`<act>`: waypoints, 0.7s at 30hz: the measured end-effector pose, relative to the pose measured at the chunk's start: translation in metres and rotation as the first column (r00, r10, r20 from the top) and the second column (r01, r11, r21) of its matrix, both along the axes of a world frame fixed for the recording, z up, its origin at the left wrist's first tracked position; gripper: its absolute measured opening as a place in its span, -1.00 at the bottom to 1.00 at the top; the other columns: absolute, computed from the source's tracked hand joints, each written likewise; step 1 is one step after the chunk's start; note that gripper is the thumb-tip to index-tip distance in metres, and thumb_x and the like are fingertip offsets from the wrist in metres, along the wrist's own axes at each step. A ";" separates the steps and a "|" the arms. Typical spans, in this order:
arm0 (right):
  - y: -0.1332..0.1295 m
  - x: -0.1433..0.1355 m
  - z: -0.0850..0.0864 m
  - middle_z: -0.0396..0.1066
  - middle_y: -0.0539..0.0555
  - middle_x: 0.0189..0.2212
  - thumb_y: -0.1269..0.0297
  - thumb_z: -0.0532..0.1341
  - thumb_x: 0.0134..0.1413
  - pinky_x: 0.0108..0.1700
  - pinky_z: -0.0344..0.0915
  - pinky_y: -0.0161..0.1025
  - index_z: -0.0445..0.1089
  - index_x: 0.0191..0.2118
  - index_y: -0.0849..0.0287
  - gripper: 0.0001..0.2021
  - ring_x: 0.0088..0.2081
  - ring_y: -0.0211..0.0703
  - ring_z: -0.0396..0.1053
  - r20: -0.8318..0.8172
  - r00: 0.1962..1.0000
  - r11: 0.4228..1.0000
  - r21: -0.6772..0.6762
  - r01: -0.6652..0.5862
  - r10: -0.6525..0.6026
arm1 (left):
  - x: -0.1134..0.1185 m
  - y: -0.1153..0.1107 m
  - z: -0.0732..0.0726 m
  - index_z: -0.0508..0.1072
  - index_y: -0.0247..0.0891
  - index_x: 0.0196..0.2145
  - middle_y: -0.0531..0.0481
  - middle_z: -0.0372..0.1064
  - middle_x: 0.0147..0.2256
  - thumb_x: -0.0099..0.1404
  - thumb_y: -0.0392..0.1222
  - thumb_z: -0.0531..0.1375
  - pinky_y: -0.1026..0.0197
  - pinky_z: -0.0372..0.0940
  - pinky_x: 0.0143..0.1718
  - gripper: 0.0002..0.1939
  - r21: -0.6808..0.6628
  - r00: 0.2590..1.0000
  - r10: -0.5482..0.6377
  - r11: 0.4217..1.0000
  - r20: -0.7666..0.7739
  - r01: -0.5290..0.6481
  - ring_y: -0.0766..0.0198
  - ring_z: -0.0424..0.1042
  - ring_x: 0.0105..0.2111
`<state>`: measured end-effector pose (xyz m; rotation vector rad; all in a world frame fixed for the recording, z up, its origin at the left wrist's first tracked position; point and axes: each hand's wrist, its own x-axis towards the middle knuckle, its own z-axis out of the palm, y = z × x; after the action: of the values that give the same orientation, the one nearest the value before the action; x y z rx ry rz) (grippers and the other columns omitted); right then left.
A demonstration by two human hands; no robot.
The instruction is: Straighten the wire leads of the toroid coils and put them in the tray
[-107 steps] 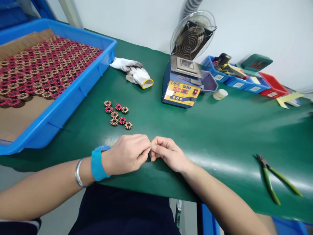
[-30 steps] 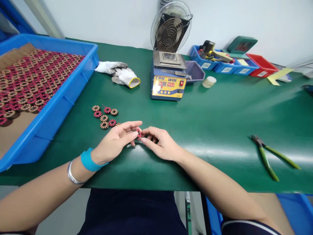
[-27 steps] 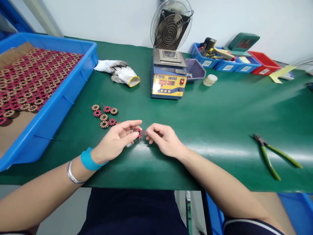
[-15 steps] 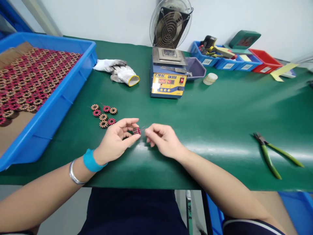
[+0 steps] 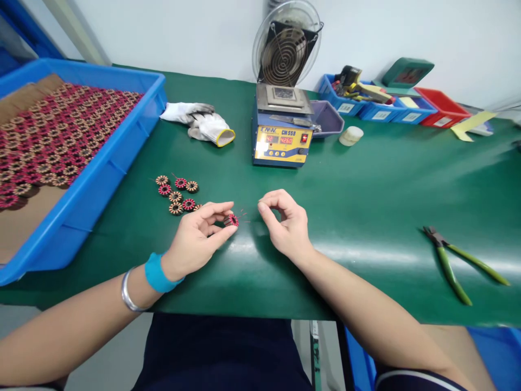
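Between the thumb and fingers of my left hand (image 5: 200, 231) is a small toroidal coil (image 5: 232, 220), wound in pink-red wire, with thin wire ends sticking out to the right. My right hand (image 5: 285, 222) is just right of those ends, apart from the coil. Its thumb and index finger are pinched together; whether anything fine is between them I cannot make out. Several loose toroidal coils (image 5: 176, 196), some red and some copper-coloured, lie on the green mat (image 5: 345, 201) beyond my left hand, one partly hidden by it.
A blue tray (image 5: 118, 168) filled with coils stands at left. White gloves (image 5: 203, 122) lie behind. At the back are a CM558 solder pot (image 5: 280, 144) with a fan (image 5: 287, 51), a round white tub (image 5: 350, 136), and blue and red bins (image 5: 442, 108). Green-handled cutters (image 5: 450, 260) lie at right.
My right hand has moved away from the coil's wire ends, right and slightly up. My left hand keeps the coil, now turned a little so its ring face shows more. The view has shifted slightly.
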<state>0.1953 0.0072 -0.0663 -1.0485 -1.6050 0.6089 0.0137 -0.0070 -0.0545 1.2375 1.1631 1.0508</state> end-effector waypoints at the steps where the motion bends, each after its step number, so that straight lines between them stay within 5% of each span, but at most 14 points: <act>1: 0.000 0.000 0.000 0.37 0.05 -0.43 0.38 0.17 0.14 -0.25 0.34 -0.22 0.32 -0.45 0.17 -0.86 -0.35 -0.22 0.36 -0.009 1.000 1.000 -0.007 -0.010 0.010 | 0.000 0.002 0.000 0.49 -0.37 -0.12 -0.11 0.45 -0.19 0.01 -0.22 0.39 0.20 0.44 -0.17 -0.56 -0.042 0.999 0.018 0.999 0.035 -0.016 0.20 0.46 -0.16; 4: -0.005 -0.005 -0.001 0.40 0.05 -0.39 0.39 0.22 0.06 -0.28 0.36 -0.24 0.36 -0.33 0.18 -0.97 -0.37 -0.24 0.37 0.058 0.993 0.994 -0.010 -0.106 0.106 | 0.001 0.005 -0.001 0.51 -0.38 -0.20 -0.12 0.52 -0.22 -0.06 -0.20 0.43 0.14 0.41 -0.06 -0.56 -0.207 0.984 0.055 0.978 0.172 -0.018 0.20 0.50 -0.19; 6: -0.009 -0.012 -0.002 0.41 0.05 -0.37 0.40 0.26 0.01 -0.28 0.38 -0.24 0.37 -0.26 0.17 -0.87 -0.37 -0.24 0.38 0.124 0.982 0.989 0.019 -0.147 0.144 | 0.003 0.006 -0.003 0.50 -0.37 -0.27 -0.10 0.55 -0.29 -0.10 -0.22 0.45 0.14 0.41 -0.06 -0.59 -0.271 0.964 0.062 0.963 0.258 0.011 0.22 0.53 -0.24; 10: -0.013 -0.019 -0.006 0.38 0.02 -0.40 0.43 0.26 -0.02 -0.32 0.38 -0.27 0.37 -0.28 0.16 -0.87 -0.38 -0.25 0.36 0.141 0.980 0.988 0.051 -0.148 0.140 | 0.006 0.005 -0.005 0.42 -0.34 -0.42 -0.05 0.53 -0.37 -0.13 -0.24 0.44 0.21 0.41 -0.19 -0.67 -0.245 0.960 0.022 0.968 0.280 0.049 0.25 0.53 -0.31; 15: -0.013 -0.016 -0.006 0.37 0.00 -0.41 0.44 0.27 -0.11 -0.38 0.38 -0.32 0.38 -0.31 0.17 -0.84 -0.44 -0.29 0.38 0.016 0.964 0.952 -0.167 -0.258 0.265 | 0.000 0.008 -0.002 0.26 -0.29 -0.59 0.18 0.20 -0.63 -0.08 -0.13 0.40 0.37 0.11 -0.59 -0.64 -0.016 0.987 -0.131 0.991 -0.094 0.130 0.46 0.18 -0.62; 18: -0.014 -0.015 -0.004 0.36 -0.02 -0.43 0.42 0.29 -0.16 -0.39 0.38 -0.33 0.38 -0.35 0.19 -0.84 -0.45 -0.31 0.37 -0.046 0.932 0.880 -0.317 -0.354 0.359 | -0.005 0.012 -0.003 0.07 -0.26 -0.70 0.23 -0.08 -0.71 0.07 -0.07 0.31 0.35 -0.11 -0.62 -0.52 0.150 0.914 -0.253 0.938 -0.318 0.312 0.49 -0.08 -0.65; 21: -0.016 -0.016 -0.002 0.35 -0.03 -0.47 0.36 0.32 -0.16 -0.40 0.37 -0.34 0.36 -0.40 0.21 -0.85 -0.47 -0.34 0.35 -0.079 0.898 0.811 -0.400 -0.427 0.433 | -0.007 0.012 -0.005 0.03 -0.26 -0.70 0.21 -0.13 -0.70 0.23 -0.08 0.14 0.32 -0.12 -0.61 -0.53 0.233 0.852 -0.324 0.866 -0.412 0.442 0.47 -0.10 -0.65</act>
<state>0.1796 -0.0090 -0.0679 -0.9830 -1.7879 1.2955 0.0070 0.0049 -0.0592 1.8999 0.9647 0.7341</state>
